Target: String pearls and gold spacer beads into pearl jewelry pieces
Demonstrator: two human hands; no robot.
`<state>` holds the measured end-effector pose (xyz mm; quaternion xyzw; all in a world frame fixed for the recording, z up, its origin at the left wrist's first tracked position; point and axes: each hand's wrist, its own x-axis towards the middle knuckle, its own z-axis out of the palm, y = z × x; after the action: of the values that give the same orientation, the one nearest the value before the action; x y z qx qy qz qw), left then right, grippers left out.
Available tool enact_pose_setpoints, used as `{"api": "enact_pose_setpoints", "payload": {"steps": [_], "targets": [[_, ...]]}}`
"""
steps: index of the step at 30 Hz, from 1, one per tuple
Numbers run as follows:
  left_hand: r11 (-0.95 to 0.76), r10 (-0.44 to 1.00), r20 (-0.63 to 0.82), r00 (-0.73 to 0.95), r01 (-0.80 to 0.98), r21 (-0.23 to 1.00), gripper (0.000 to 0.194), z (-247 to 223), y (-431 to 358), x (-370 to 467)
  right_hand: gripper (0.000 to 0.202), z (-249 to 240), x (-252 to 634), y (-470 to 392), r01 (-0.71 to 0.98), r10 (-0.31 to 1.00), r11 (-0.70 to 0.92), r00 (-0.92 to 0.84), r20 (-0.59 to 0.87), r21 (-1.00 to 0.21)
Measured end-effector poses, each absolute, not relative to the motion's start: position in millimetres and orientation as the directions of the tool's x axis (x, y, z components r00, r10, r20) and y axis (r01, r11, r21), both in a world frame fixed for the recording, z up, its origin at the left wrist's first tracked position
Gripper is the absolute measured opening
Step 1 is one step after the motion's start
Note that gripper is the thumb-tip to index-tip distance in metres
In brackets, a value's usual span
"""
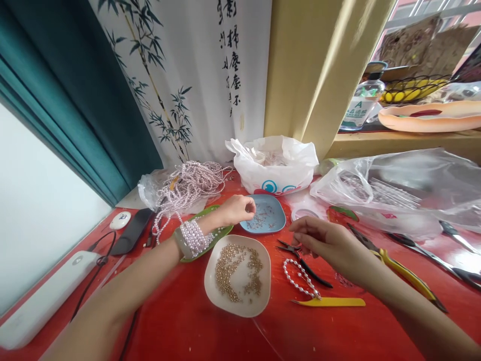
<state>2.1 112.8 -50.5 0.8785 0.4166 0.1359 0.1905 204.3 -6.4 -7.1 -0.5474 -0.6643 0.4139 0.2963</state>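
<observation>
My left hand (239,209) is over the left edge of a blue tray (280,220) that holds small pieces. Its thumb and forefinger are pinched; anything between them is too small to make out. Strands of pearly beads (193,238) wrap that wrist. My right hand (313,236) hovers above black-handled pliers (313,273), fingers curled; whether something tiny is between them cannot be seen. Below lie a white bead loop (287,276) and yellow tweezers (338,302). A cream dish (237,308) with gold beads sits in the middle, beside a green tray (225,231).
Pink bead strands (191,183) are heaped at the back left, beside a white plastic bag (278,173). A clear bag (413,185), yellow-handled pliers (409,278) and scissors (432,255) lie right. A power strip (48,296) and black cable lie left.
</observation>
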Motion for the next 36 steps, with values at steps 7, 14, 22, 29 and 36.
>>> {"api": "enact_pose_setpoints", "payload": {"steps": [7, 14, 22, 29, 36], "targets": [[-0.481, 0.838, 0.118, 0.533, 0.617, 0.623, 0.013, -54, 110, 6, 0.013, -30, 200, 0, 0.719, 0.973, 0.213, -0.215, 0.08, -0.662], [-0.395, 0.878, 0.118, 0.465, 0.562, 0.727, 0.006, -43, 112, 4, 0.013, -34, 204, 2, 0.766, 0.974, 0.224, -0.193, 0.117, -0.602], [-0.045, 0.863, -0.062, 0.502, 0.198, 0.979, 0.019, -39, 56, 26, 0.014, -30, 195, -5, 0.714, 0.958, 0.286, -0.202, 0.204, -0.639], [0.338, 0.872, -0.226, 0.434, -0.2, 0.919, 0.027, -50, 17, 25, 0.019, -34, 190, -6, 0.474, 0.966, 0.163, -0.254, 0.043, -0.865], [0.303, 0.877, -0.19, 0.441, -0.201, 0.931, 0.026, -54, 10, 17, 0.028, -36, 177, -8, 0.252, 0.978, -0.043, -0.188, -0.093, -0.967]]}}
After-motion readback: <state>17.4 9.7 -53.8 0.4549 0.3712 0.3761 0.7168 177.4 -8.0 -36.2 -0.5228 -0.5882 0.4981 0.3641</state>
